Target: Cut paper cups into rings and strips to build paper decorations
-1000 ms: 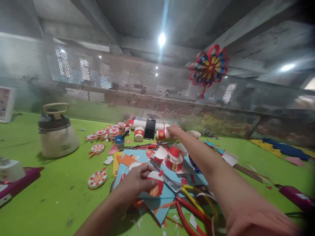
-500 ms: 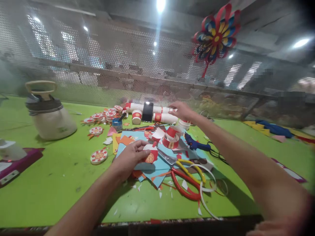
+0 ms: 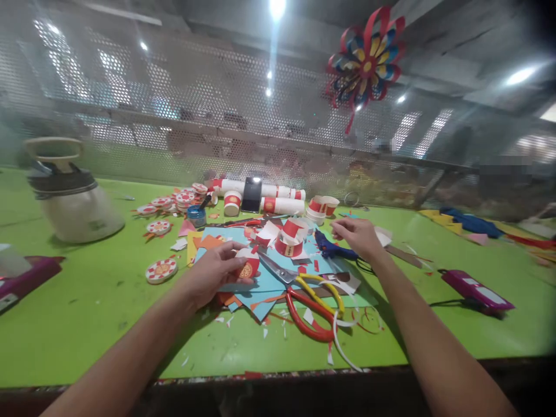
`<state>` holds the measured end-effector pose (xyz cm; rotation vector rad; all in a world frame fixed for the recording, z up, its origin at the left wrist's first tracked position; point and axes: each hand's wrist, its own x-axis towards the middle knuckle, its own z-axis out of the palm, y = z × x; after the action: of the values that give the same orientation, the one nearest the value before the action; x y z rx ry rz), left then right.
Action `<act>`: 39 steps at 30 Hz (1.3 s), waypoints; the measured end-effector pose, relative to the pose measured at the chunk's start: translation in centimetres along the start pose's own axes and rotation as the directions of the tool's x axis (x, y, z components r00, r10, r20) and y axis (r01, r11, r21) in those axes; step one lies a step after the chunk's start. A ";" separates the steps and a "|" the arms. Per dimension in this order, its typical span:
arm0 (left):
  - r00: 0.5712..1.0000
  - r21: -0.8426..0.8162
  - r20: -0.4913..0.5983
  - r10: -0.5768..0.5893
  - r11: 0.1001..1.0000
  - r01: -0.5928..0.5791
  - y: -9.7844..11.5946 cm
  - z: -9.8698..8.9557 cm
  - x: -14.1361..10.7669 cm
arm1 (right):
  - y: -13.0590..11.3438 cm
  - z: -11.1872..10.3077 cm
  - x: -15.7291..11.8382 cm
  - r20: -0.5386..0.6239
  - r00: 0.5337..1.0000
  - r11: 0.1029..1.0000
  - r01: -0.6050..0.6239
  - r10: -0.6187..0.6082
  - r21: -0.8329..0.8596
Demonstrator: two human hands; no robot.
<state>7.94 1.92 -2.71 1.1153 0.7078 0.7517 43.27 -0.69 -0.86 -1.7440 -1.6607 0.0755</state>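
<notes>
My left hand (image 3: 216, 270) holds a small red and white paper piece (image 3: 248, 267) with a gold emblem, over light blue paper sheets (image 3: 269, 282). Just right of that piece lie scissors (image 3: 282, 275) with one red and one yellow handle. My right hand (image 3: 358, 234) hovers beside a blue glue gun (image 3: 332, 246), its fingers drawn together; whether anything small is between them is too small to tell. A cut red and white paper cup (image 3: 290, 237) stands between the hands.
Stacked cups (image 3: 283, 205), a phone (image 3: 252, 195) and a blue jar (image 3: 197, 216) are at the back. Round red and white discs (image 3: 161, 270) lie left, near a large jug (image 3: 78, 202). A purple power strip (image 3: 480, 289) is right; white strips (image 3: 343, 347) curl at the front edge.
My right hand has come back from the cups at the rear, down to beside the glue gun. My left hand still holds the paper piece. The view has shifted slightly.
</notes>
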 end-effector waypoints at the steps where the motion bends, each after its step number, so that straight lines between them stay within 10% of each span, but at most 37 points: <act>1: 1.000 0.001 -0.003 -0.003 1.000 0.003 0.0 0.0 0.0 | 0.4 0.0 -0.1 -0.002 1.000 1.000 -0.021 0.021 0.016; 17: 0.997 -0.012 -0.082 -0.003 1.000 0.002 0.2 0.1 0.3 | 1.0 -0.9 -0.8 -0.005 0.999 0.995 -0.041 0.041 0.093; 39: 0.996 0.015 -0.078 0.047 0.999 -0.046 0.3 -0.2 0.3 | 2.9 -1.8 0.0 0.113 0.988 0.968 -0.075 0.104 -0.241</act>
<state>7.88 2.31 -2.50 1.1225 0.7557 0.8352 46.63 -1.21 -1.05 -2.0305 -1.7374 0.0294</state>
